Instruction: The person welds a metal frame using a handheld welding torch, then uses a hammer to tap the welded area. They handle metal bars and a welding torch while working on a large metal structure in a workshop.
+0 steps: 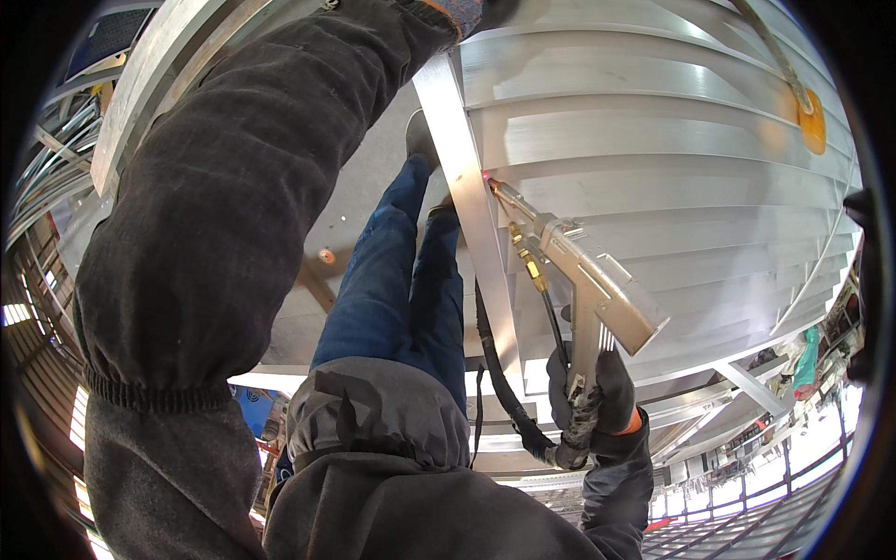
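Observation:
My right hand (pixel 611 387), in a dark glove with an orange cuff, is closed around the grip of a metal handheld welding gun (pixel 583 266). Its copper-coloured nozzle points up and left to the seam where a flat metal bar (pixel 467 201) meets a panel of overlapping metal slats (pixel 644 121). A small red light spot glows at the nozzle tip; I cannot tell whether the tip touches. A brass fitting and a thin black hose run along the gun. My left arm stretches forward, and only part of my gloved left hand (pixel 459 13) shows at the top edge, its fingers hidden.
A thick black cable (pixel 499 373) hangs from the gun's grip beside the bar. A tool with an orange head (pixel 811 121) lies on the slats at far right. Metal beams (pixel 140 93) stand at far left. My legs (pixel 383 271) are just left of the bar.

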Tool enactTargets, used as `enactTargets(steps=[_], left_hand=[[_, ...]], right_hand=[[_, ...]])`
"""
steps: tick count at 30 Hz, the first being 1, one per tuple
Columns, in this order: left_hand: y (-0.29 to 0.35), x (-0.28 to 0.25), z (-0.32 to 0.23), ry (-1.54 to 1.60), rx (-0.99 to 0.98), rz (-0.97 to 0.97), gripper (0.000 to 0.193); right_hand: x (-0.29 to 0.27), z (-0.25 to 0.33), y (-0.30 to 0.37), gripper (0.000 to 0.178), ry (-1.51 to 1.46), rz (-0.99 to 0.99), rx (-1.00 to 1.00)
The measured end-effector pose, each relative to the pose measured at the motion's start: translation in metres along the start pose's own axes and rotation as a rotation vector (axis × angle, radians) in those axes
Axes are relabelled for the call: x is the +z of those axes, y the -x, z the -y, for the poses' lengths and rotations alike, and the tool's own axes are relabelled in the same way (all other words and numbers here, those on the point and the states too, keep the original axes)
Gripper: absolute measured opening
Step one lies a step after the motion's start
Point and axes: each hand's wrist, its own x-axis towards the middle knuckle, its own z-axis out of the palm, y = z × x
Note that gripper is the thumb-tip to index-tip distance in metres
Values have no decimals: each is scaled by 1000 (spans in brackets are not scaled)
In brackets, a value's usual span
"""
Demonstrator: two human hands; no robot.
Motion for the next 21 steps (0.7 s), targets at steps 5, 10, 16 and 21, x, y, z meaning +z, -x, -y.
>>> enactTargets(steps=[5, 10, 16, 21], left_hand=[[-1, 2, 1, 0, 12, -11, 35], [-1, 4, 1, 0, 9, -15, 36], [-1, 5, 1, 0, 4, -13, 36], [0, 6, 1, -5, 3, -13, 36]], right_hand=[[7, 3, 2, 72, 74, -79, -18], [18, 7, 4, 81, -6, -70, -66], [13, 7, 3, 76, 8, -33, -54], [5, 1, 5, 68, -25, -61, -30]])
